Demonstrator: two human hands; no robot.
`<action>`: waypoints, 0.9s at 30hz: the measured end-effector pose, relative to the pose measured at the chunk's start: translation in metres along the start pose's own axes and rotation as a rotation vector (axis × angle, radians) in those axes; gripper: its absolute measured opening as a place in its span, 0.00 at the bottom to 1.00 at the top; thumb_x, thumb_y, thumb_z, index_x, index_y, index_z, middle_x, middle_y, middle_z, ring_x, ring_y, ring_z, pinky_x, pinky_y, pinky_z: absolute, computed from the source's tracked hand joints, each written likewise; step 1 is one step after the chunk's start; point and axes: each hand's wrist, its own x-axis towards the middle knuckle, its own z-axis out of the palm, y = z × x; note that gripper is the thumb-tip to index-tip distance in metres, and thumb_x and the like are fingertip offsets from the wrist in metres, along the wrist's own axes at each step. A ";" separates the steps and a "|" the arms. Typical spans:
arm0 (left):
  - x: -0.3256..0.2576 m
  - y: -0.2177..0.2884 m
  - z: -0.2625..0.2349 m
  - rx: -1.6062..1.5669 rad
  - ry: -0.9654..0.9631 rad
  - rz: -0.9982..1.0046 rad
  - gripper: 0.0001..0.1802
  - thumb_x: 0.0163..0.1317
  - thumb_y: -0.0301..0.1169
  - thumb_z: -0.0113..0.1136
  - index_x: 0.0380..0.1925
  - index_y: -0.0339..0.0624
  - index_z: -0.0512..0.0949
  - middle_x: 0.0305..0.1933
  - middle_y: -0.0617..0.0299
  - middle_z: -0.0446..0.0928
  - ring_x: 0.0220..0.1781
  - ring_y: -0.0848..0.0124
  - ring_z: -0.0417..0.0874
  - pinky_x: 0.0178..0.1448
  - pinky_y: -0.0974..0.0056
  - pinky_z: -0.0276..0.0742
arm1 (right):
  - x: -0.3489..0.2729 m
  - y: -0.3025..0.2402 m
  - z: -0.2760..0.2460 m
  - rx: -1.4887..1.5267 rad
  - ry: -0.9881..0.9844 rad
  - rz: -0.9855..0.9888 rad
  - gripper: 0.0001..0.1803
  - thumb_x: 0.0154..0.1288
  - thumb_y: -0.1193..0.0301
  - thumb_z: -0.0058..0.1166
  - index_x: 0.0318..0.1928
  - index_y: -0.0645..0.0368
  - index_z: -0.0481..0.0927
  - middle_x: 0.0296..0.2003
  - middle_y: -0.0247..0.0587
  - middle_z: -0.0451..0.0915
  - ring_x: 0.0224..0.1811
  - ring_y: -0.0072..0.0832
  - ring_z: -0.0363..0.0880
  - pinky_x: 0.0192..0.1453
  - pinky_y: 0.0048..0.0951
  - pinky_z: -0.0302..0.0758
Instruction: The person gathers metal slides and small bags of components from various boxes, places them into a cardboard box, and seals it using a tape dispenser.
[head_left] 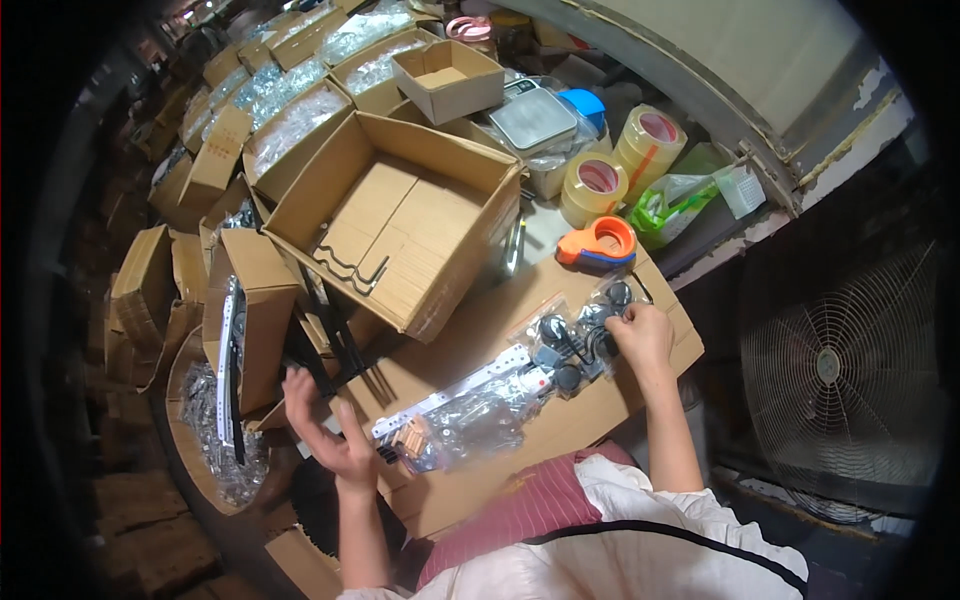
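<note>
Reaches with the right hand (645,335) to a clear plastic bag of black round parts (572,352), fingertips drawn close together at its right end. Cannot tell about any clamping of this grip on the film, with the contact partly hidden by the fingers. Has the bag lying on a flat brown cardboard sheet (575,425), just to the left of the right fingertips and well apart from the left hand (338,447). Holds the left grip bare and apart, thumb and fingers spread, at the left side of the sheet, near some thin black rods (348,350) and the left end of a white perforated strip (450,392). Has this strip slanting up toward the bag, beside a crumpled clear plastic wrapper (480,430) and a small packet of brown wooden dowels (410,438). Has, farther off, a large open cardboard box (465,270) and an orange tape dispenser (575,248).
</note>
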 end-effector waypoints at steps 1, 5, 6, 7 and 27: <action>0.016 0.002 0.001 0.019 -0.011 0.032 0.27 0.66 0.21 0.56 0.66 0.30 0.69 0.71 0.44 0.69 0.78 0.46 0.65 0.81 0.46 0.55 | 0.002 0.004 0.005 -0.063 -0.028 0.017 0.17 0.48 0.60 0.63 0.24 0.64 0.82 0.23 0.57 0.82 0.29 0.53 0.84 0.38 0.47 0.79; 0.082 0.009 0.018 0.217 -0.102 0.198 0.28 0.68 0.23 0.58 0.67 0.32 0.67 0.70 0.45 0.69 0.73 0.51 0.70 0.78 0.51 0.61 | -0.003 0.004 0.005 -0.108 -0.128 0.029 0.17 0.50 0.60 0.63 0.24 0.64 0.84 0.25 0.60 0.82 0.33 0.55 0.85 0.42 0.50 0.80; 0.098 0.010 0.024 0.208 -0.133 0.186 0.29 0.66 0.23 0.59 0.67 0.31 0.67 0.68 0.43 0.70 0.72 0.48 0.70 0.77 0.50 0.62 | -0.004 0.009 0.009 -0.112 -0.097 0.000 0.17 0.51 0.60 0.62 0.25 0.65 0.85 0.26 0.61 0.83 0.33 0.56 0.85 0.42 0.51 0.80; 0.112 0.008 0.029 0.209 -0.159 0.171 0.30 0.64 0.23 0.60 0.67 0.31 0.67 0.66 0.41 0.71 0.72 0.45 0.70 0.77 0.50 0.62 | -0.006 0.008 0.010 -0.082 -0.109 -0.019 0.17 0.51 0.60 0.62 0.25 0.65 0.85 0.26 0.61 0.83 0.33 0.56 0.85 0.42 0.51 0.80; 0.236 -0.088 0.188 1.124 -1.351 -0.523 0.14 0.54 0.32 0.70 0.34 0.29 0.87 0.35 0.49 0.88 0.34 0.57 0.91 0.35 0.57 0.88 | 0.010 0.049 -0.023 0.648 -0.096 -0.021 0.13 0.74 0.76 0.55 0.57 0.63 0.78 0.29 0.30 0.78 0.25 0.12 0.73 0.27 0.18 0.70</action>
